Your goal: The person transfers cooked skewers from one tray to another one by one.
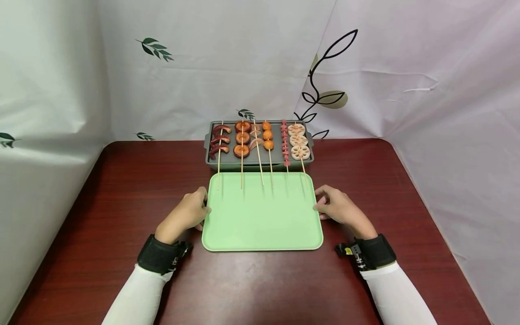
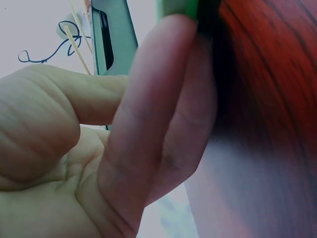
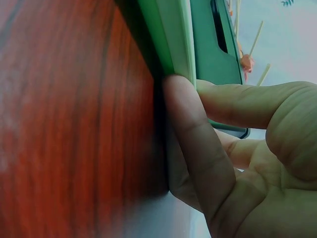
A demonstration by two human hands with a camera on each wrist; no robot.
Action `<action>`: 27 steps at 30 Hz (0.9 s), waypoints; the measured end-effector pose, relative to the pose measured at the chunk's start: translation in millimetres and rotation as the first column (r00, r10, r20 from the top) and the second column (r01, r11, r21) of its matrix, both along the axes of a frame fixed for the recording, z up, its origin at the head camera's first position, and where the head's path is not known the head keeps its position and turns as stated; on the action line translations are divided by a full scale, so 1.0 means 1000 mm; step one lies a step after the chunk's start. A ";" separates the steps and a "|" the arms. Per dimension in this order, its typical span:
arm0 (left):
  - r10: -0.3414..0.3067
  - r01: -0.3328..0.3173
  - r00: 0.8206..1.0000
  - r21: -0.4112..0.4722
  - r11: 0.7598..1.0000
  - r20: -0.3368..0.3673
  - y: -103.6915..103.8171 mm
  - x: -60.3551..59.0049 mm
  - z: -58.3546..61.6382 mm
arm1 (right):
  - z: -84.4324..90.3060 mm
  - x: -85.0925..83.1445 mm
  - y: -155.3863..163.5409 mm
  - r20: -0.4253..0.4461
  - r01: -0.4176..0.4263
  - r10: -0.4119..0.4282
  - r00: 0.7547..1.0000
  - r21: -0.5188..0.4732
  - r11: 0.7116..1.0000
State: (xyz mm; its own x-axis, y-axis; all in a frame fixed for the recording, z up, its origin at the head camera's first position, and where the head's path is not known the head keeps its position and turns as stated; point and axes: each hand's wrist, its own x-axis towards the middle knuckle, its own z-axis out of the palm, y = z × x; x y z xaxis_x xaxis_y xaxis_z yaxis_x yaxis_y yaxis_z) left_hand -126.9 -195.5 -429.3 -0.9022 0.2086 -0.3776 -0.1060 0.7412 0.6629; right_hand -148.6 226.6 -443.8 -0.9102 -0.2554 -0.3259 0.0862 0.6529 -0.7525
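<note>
A pale green tray [image 1: 262, 216] lies flat on the dark red wooden table [image 1: 122, 189]. My left hand [image 1: 201, 205] grips the tray's left edge and my right hand [image 1: 321, 204] grips its right edge. In the left wrist view the left hand [image 2: 148, 124] has fingers curled under the tray [image 2: 178, 7]. In the right wrist view the right hand [image 3: 208, 129] does the same on the tray rim [image 3: 168, 39], with the thumb above. Nothing lies on the tray except the overhanging stick ends.
A grey grill pan [image 1: 252, 166] stands just behind the tray with several skewers: octopus [image 1: 219, 140], brown rings [image 1: 242, 137], orange balls [image 1: 267, 135], lotus slices [image 1: 299, 142]. Their sticks reach over the tray's far edge. White printed cloth walls off the back and sides.
</note>
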 end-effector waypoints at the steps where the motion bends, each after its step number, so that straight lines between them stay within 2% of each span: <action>1: -0.001 0.001 1.000 0.002 1.000 -0.001 0.000 0.000 0.000 | 0.000 0.000 0.000 0.006 0.004 -0.003 1.000 -0.002 1.000; 14: -0.013 0.013 1.000 0.035 0.999 -0.006 -0.005 -0.002 0.002 | -0.002 0.000 0.000 0.067 0.050 -0.048 0.997 -0.024 0.998; 27: -0.010 0.010 1.000 0.028 1.000 -0.002 -0.005 -0.002 0.002 | 0.004 0.010 0.000 0.036 0.019 -0.019 0.999 -0.007 1.000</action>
State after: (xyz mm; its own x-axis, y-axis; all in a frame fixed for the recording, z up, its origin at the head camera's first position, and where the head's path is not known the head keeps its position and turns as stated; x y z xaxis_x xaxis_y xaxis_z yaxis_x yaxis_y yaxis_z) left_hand -128.8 -200.8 -427.5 -0.9005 0.2282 -0.3702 -0.0976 0.7235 0.6834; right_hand -138.5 227.0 -439.5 -0.9028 -0.2403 -0.3568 0.1259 0.6455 -0.7533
